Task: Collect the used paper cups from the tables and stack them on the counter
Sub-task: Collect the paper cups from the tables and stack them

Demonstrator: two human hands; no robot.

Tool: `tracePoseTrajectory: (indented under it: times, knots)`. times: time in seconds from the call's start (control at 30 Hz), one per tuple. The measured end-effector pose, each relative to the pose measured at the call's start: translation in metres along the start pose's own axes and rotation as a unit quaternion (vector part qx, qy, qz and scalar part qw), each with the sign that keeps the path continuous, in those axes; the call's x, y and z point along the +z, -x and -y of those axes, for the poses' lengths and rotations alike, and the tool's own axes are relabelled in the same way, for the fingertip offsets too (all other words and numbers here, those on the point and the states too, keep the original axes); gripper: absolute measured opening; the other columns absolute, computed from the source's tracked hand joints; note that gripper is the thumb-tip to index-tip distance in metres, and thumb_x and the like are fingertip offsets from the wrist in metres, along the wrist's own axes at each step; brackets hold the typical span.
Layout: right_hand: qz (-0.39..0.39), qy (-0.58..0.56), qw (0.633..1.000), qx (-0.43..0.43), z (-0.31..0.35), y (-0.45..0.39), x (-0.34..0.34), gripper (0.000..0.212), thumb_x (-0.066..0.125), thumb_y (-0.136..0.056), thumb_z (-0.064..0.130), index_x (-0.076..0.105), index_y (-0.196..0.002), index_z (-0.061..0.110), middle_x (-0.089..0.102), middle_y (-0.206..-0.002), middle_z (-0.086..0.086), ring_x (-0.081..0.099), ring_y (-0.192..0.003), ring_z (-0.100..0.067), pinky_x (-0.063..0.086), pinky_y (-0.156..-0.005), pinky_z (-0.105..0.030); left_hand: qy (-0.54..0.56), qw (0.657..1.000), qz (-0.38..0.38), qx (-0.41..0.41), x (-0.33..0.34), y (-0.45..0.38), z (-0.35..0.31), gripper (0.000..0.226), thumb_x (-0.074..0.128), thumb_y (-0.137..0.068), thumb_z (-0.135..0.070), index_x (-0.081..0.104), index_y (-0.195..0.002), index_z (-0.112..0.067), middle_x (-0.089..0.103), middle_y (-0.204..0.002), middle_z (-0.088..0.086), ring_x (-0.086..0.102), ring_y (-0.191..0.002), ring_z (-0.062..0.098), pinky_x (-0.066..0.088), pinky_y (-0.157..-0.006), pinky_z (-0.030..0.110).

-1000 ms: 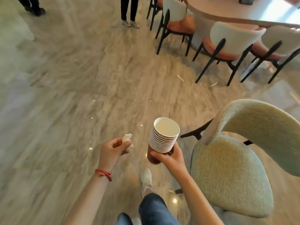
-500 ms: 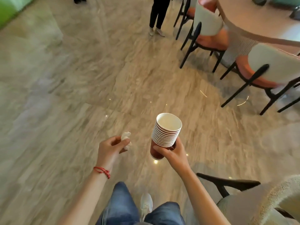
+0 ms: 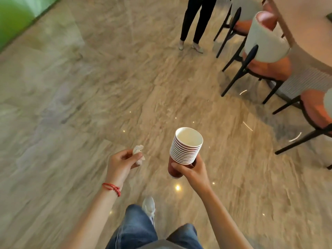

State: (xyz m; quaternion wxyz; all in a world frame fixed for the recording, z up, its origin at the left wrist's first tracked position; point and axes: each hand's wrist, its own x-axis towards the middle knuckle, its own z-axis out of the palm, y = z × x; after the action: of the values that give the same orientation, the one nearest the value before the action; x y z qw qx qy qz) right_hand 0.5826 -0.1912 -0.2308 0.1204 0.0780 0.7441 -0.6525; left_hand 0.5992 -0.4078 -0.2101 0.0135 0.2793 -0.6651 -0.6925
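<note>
Grip, right hand (image 3: 193, 170): fingers and thumb curled round the dark red lowest cup of the stack of paper cups (image 3: 185, 148), holding it low, near its base. Stack: about a dozen nested cups, white rims ringed one over another, top cup empty. It is carried in the air above the floor (image 3: 89, 105), in front of the person's body, touching nothing else.

Grip, left hand (image 3: 122, 162): fingertips pinching a crumpled white tissue (image 3: 138, 153), held just left of the stack and apart from it. Red cord bracelet (image 3: 112, 188) on that wrist.

Key relation: the stack rises up and away from the right hand, long axis near upright and leaning slightly toward the camera's right. The right hand alone bears it; the left is near but occupied. No counter is in view, so the setting-down is judged to lie some way off, and the tall stack may tip if tilted further.

Beyond the stack: black-legged chairs (image 3: 258, 51) with orange seats up and to its right, drawn to a table edge (image 3: 309, 33); a second person's legs (image 3: 195, 20) stand farther off, above it.

Change from earlier frames: both holds unchanged; the pale upholstered chair once right of the stack has left the view, and the standing legs appear nearer.
</note>
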Motion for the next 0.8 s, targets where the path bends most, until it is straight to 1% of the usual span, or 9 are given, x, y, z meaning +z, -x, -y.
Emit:
tracePoseTrajectory:
  times: [0.13,0.23,0.33,0.47,0.6,0.7,0.8]
  knots:
    - [0.006,0.005,1.000,-0.003,0.032,-0.084,0.023,0.054,0.083,-0.068,0.009,0.055,-0.114,0.009,0.069,-0.102,-0.001,0.066,-0.091,-0.006,0.054,-0.073,-0.020,-0.007,1.000,0.004,-0.004,0.002,-0.089,-0.036,0.018,0.070,-0.077,-0.003,0.070,-0.061,-0.012,0.066,-0.060,0.009,0.064,-0.059,0.015,0.057,-0.061,0.020]
    - [0.012,0.005,1.000,0.005,0.049,-0.144,0.032,0.057,0.083,-0.068,0.011,0.053,-0.117,0.010,0.069,-0.105,-0.001,0.066,-0.095,-0.008,0.054,-0.074,-0.021,-0.013,1.000,0.015,-0.010,0.016,-0.150,-0.055,0.025,0.070,-0.076,-0.003,0.071,-0.056,-0.018,0.069,-0.058,0.002,0.065,-0.058,0.009,0.054,-0.056,0.016]
    - [0.017,0.005,1.000,0.007,0.062,-0.213,0.038,0.056,0.083,-0.068,0.010,0.054,-0.117,0.010,0.069,-0.105,-0.001,0.067,-0.095,-0.009,0.053,-0.073,-0.019,-0.009,1.000,0.019,-0.015,0.037,-0.214,-0.075,0.026,0.070,-0.076,-0.002,0.072,-0.057,-0.019,0.069,-0.057,0.000,0.065,-0.056,0.007,0.052,-0.053,0.015]
    - [0.018,0.000,1.000,-0.001,0.086,-0.316,0.045,0.058,0.084,-0.067,0.013,0.054,-0.116,0.012,0.069,-0.104,0.001,0.067,-0.094,-0.009,0.055,-0.075,-0.023,-0.011,1.000,0.006,-0.001,0.068,-0.307,-0.107,0.024,0.070,-0.076,-0.002,0.072,-0.057,-0.017,0.069,-0.057,0.002,0.064,-0.056,0.009,0.054,-0.055,0.017]
    - [0.029,0.006,0.999,-0.017,0.125,-0.416,0.046,0.055,0.083,-0.068,0.013,0.055,-0.115,0.016,0.069,-0.101,0.005,0.066,-0.092,-0.005,0.053,-0.072,-0.018,-0.008,1.000,-0.007,-0.002,0.103,-0.392,-0.154,0.016,0.068,-0.078,-0.001,0.069,-0.065,-0.010,0.069,-0.055,-0.003,0.064,-0.056,0.005,0.055,-0.057,0.016]
    - [0.037,0.011,0.999,-0.026,0.155,-0.485,0.051,0.056,0.084,-0.067,0.013,0.056,-0.115,0.016,0.070,-0.102,0.005,0.066,-0.094,-0.007,0.054,-0.076,-0.021,-0.009,1.000,-0.009,-0.003,0.122,-0.452,-0.189,0.016,0.068,-0.079,-0.003,0.069,-0.064,-0.009,0.069,-0.056,-0.002,0.066,-0.060,0.005,0.056,-0.063,0.019]
    - [0.037,0.003,0.999,-0.019,0.177,-0.547,0.059,0.054,0.084,-0.067,0.012,0.057,-0.113,0.015,0.071,-0.098,0.006,0.067,-0.093,-0.006,0.053,-0.072,-0.017,0.000,1.000,-0.015,-0.007,0.134,-0.507,-0.216,0.013,0.068,-0.079,-0.004,0.069,-0.067,-0.009,0.069,-0.055,-0.003,0.066,-0.058,0.004,0.056,-0.059,0.016]
